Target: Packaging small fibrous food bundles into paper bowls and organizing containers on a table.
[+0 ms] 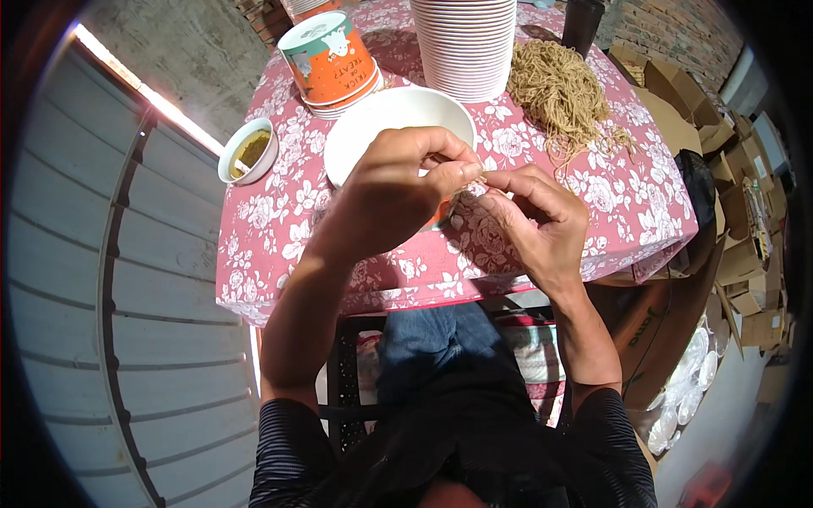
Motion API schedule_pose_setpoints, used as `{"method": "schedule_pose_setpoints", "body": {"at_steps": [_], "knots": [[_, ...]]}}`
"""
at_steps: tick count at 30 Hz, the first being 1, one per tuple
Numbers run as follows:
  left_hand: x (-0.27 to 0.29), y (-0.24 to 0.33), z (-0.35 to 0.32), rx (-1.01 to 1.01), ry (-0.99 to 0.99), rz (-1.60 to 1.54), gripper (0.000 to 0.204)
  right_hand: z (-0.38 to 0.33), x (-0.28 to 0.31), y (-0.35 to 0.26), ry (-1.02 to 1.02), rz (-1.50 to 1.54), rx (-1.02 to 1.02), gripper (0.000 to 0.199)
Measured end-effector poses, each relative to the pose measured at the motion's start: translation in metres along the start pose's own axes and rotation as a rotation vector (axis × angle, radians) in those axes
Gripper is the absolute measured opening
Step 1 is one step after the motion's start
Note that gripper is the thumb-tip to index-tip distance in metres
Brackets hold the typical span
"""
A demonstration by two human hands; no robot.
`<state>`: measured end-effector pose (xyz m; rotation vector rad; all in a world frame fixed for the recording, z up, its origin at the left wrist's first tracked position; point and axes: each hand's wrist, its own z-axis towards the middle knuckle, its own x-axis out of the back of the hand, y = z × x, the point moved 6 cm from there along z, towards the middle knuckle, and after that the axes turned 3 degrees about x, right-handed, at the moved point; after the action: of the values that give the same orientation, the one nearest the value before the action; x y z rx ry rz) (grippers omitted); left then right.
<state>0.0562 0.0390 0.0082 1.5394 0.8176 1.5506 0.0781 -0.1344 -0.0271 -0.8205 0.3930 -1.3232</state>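
Observation:
My left hand [398, 186] and my right hand [542, 216] meet fingertip to fingertip over the near right side of a white-lined paper bucket [381, 114]. Both are closed in a pinch on a short, thin tan strand that looks like twine [480, 179]; most of it is hidden by my fingers. A bit of the bucket's orange outside shows below my left fingers. Whether the strand is fixed to the bucket, I cannot tell. A loose heap of tan twine [556, 95] lies on the table to the far right of my hands.
A flowered pink cloth [500, 245] covers the table. Behind the bucket stand a tall white stack of buckets [465, 51] and upside-down orange buckets [334, 63]. A bowl of yellowish liquid [248, 151] sits left, a dark cup [582, 25] far right. Cardboard boxes [754, 169] crowd the right.

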Motion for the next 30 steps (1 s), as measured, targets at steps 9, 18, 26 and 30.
{"method": "schedule_pose_setpoints", "body": {"at_steps": [9, 18, 26, 30], "knots": [[-0.007, 0.008, -0.003, -0.218, 0.148, 0.194, 0.013, -0.007, -0.001, 0.018, 0.060, 0.176, -0.319, 0.011], [0.002, 0.005, -0.004, 0.032, 0.053, -0.118, 0.024, -0.010, -0.002, 0.025, 0.043, 0.231, -0.289, 0.009], [0.011, -0.004, -0.004, -0.112, 0.095, -0.168, 0.022, -0.011, 0.002, 0.030, -0.021, 0.245, -0.348, 0.011], [0.013, -0.006, -0.008, -0.112, 0.049, -0.142, 0.022, -0.009, 0.005, 0.032, -0.035, 0.269, -0.339, 0.012]]}}
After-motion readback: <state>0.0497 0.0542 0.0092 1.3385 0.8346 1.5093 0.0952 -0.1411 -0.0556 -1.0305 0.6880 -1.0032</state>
